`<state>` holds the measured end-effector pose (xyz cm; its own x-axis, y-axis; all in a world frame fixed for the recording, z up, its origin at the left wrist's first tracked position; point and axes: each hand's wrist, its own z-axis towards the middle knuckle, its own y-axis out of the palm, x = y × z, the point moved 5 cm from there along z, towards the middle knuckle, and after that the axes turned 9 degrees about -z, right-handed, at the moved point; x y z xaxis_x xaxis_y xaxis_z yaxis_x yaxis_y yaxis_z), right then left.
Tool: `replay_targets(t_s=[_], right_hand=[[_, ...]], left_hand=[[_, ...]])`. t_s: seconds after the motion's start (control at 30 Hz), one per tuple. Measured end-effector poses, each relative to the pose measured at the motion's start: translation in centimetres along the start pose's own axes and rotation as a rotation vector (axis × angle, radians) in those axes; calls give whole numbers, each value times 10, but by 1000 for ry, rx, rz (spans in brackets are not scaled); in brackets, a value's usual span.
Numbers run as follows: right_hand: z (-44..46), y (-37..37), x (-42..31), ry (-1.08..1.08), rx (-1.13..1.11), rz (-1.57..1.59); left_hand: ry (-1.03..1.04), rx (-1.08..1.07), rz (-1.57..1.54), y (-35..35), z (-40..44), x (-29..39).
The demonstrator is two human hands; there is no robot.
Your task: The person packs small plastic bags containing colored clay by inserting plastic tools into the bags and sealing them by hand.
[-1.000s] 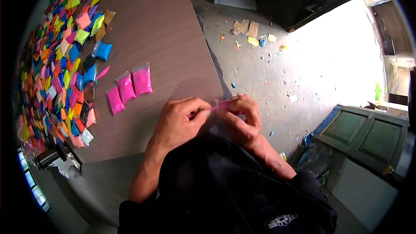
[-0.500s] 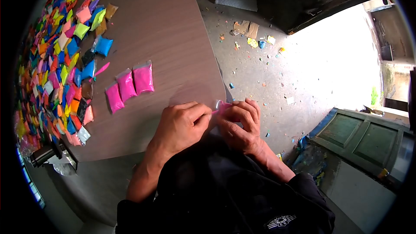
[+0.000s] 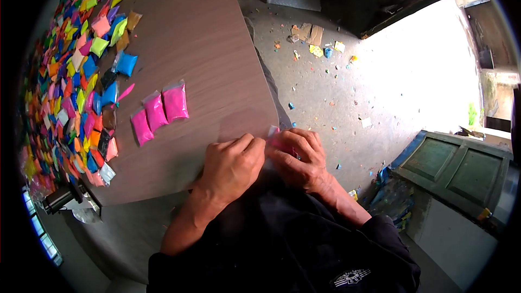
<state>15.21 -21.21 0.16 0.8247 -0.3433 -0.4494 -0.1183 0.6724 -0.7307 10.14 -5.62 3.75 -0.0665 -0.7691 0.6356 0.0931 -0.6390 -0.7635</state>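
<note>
My right hand (image 3: 301, 157) is closed around a small pink packet (image 3: 275, 139) with a clear end, mostly hidden by the fingers. Close beside it on the left, my left hand (image 3: 233, 165) has its fingers curled into a pinch at the packet's edge; whatever sits between them is hidden. Both hands are near the table's right front corner. Further left on the wooden table (image 3: 184, 32) lie three filled bright pink packets: one (image 3: 142, 127), a middle packet (image 3: 156, 112) and a right-hand packet (image 3: 176, 102). A thin pink strip (image 3: 126, 91) rests behind them.
A large heap of small coloured packets (image 3: 70, 97) covers the table's left side, with a blue packet (image 3: 127, 64) at its edge. A dark device (image 3: 61, 198) stands at the near left. Scraps and cardboard (image 3: 309, 33) litter the floor beside a green panelled door (image 3: 461, 171).
My left hand has come slightly closer to my right hand, and less of the pink packet shows. The view has shifted a little; the packets on the table lie as before.
</note>
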Motion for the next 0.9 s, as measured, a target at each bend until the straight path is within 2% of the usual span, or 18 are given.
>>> replay_targets(t_s=[0.9], right_hand=[[-1, -1, -2, 98, 35, 57]], left_hand=[[78, 63, 37, 7, 6, 2]])
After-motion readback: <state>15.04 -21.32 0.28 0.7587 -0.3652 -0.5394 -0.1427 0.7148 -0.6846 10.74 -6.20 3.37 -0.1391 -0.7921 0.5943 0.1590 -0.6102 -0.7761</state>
